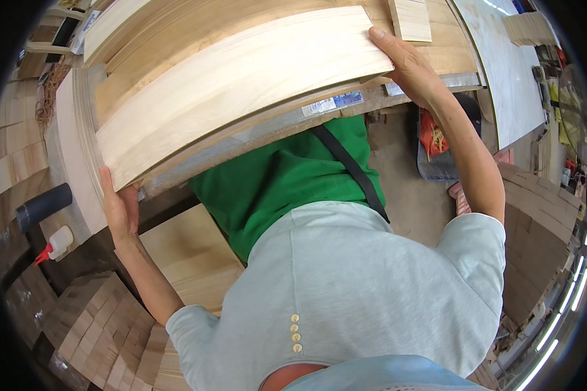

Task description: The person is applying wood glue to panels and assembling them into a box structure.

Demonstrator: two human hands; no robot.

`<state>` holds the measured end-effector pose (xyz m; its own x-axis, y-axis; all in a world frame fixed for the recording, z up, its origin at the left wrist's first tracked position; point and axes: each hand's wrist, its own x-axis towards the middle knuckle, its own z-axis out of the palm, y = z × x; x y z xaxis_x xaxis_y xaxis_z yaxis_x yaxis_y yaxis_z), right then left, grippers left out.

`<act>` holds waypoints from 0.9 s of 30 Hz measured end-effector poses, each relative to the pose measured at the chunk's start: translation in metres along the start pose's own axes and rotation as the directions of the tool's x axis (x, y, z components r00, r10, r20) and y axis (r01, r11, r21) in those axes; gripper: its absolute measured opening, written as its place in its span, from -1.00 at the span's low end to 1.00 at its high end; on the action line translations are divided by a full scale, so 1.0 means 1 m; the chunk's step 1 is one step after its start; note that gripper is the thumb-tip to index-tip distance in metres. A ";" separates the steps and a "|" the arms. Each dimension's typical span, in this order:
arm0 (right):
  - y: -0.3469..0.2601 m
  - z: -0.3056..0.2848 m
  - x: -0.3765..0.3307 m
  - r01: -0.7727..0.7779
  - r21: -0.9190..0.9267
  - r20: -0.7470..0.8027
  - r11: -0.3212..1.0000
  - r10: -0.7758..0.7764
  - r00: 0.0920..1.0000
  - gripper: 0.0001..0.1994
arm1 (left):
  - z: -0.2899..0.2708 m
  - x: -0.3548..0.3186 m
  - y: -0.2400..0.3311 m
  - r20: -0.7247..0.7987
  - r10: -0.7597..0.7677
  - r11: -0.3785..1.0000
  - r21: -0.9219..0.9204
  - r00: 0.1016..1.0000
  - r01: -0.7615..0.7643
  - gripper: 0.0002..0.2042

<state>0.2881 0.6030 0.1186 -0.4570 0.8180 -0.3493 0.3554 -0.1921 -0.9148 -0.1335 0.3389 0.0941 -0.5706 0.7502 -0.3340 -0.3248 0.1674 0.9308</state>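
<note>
A long pale wooden board [241, 85] spans between my two hands over the workbench. My left hand [120, 205] grips its near left corner, with the thumb along the end edge and the other fingers partly hidden below. At the opposite end, my right hand [407, 65] is closed around the right edge, thumb on top and fingers underneath out of sight. Under and beyond the board lie more wooden panels [176, 62]. A small wooden block [411, 19] rests on them near my right hand.
Left of the bench are a stack of boards on edge [78, 143], a black cylinder [44, 207] and a white glue bottle with red cap [60, 242]. Stacked wood blocks [104, 326] stand lower left. A pale sheet-topped table [502, 72] and a dark bin [437, 159] are right.
</note>
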 end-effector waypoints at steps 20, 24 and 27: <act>0.007 -0.014 -0.025 -0.083 0.248 0.129 0.965 0.052 0.990 -0.21 | -0.003 -0.035 -0.007 0.044 -0.042 0.999 -0.011 0.998 0.042 -0.32; -0.006 -0.033 0.011 0.043 0.372 0.197 0.927 -0.124 0.973 -0.04 | -0.008 0.005 0.019 0.224 0.122 0.986 0.081 0.967 -0.144 -0.13; -0.021 -0.039 0.033 0.282 0.246 0.304 0.927 -0.350 0.886 0.10 | 0.016 0.025 0.040 0.345 0.158 0.970 0.119 0.925 -0.210 0.11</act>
<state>0.2973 0.6544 0.1340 -0.7773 0.6271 -0.0507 -0.0002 -0.0808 -0.9967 -0.1485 0.3742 0.1252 -0.3190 0.9412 -0.1109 -0.1059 0.0809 0.9911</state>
